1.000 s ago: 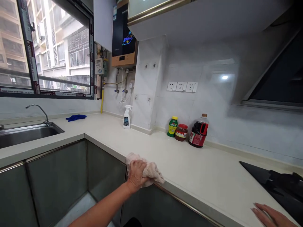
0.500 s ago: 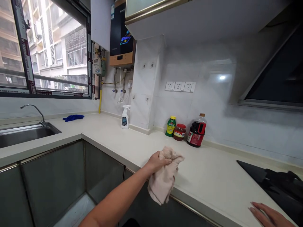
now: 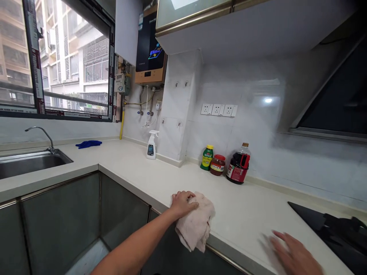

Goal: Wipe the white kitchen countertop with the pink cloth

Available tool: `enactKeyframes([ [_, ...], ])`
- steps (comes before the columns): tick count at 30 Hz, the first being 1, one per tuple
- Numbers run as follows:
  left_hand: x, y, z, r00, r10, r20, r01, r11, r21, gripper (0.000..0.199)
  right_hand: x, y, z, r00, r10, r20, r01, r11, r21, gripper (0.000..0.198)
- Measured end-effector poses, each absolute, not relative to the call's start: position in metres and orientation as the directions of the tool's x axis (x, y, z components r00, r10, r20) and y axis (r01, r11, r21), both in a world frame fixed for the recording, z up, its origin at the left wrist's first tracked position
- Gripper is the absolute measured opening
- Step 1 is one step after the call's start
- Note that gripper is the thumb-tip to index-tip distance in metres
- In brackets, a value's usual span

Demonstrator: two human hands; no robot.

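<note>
My left hand (image 3: pixel 183 204) rests on a pale pink cloth (image 3: pixel 196 221) at the counter's front edge, its fingers curled over the upper left of the fabric. Part of the cloth lies on the white countertop (image 3: pixel 243 214), and the rest drapes over the front edge. Lower right, my right hand (image 3: pixel 295 254) is above the counter near the hob, somewhat smeared by motion. Its fingers are stretched out and hold nothing.
Against the wall stand a green bottle (image 3: pixel 207 158), a red-lidded jar (image 3: pixel 217 166) and a dark sauce bottle (image 3: pixel 237 166). Farther left are a spray bottle (image 3: pixel 151 147), a blue cloth (image 3: pixel 88 144) and a sink (image 3: pixel 34 164). A black hob (image 3: pixel 318 225) lies right.
My left hand has lowered the cloth onto the counter edge and spread over it. My right hand has moved left, farther over the counter. The view has shifted slightly.
</note>
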State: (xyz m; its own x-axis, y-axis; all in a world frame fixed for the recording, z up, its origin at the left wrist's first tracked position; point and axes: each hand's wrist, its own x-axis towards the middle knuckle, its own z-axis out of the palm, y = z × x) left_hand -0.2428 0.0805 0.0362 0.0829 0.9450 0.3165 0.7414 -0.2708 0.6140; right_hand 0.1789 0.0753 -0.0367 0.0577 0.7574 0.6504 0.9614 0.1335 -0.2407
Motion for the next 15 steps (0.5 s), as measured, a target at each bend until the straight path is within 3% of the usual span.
enactKeyframes([
  [3, -0.242, 0.081, 0.032, 0.071, 0.937, 0.342, 0.748, -0.277, 0.603, 0.040, 0.047, 0.079, -0.002, -0.156, 0.769, 0.619, 0.913, 0.352, -0.207, 0.070],
  [7, -0.247, 0.085, 0.027, 0.069, 0.929, 0.365, 0.757, -0.287, 0.588, 0.033, -0.091, 0.080, 0.014, -0.281, 0.779, 0.561, 0.885, 0.436, -0.162, 0.055],
  [11, -0.254, 0.093, 0.027, 0.073, 0.918, 0.389, 0.755, -0.306, 0.581, 0.036, -0.128, 0.072, 0.002, -0.253, 0.810, 0.529, 0.919, 0.373, -0.130, 0.055],
  [15, -0.276, 0.100, 0.036, 0.048, 0.913, 0.404, 0.782, -0.286, 0.554, 0.035, -0.116, 0.063, 0.011, -0.274, 0.897, 0.347, 0.942, 0.323, -0.091, 0.072],
])
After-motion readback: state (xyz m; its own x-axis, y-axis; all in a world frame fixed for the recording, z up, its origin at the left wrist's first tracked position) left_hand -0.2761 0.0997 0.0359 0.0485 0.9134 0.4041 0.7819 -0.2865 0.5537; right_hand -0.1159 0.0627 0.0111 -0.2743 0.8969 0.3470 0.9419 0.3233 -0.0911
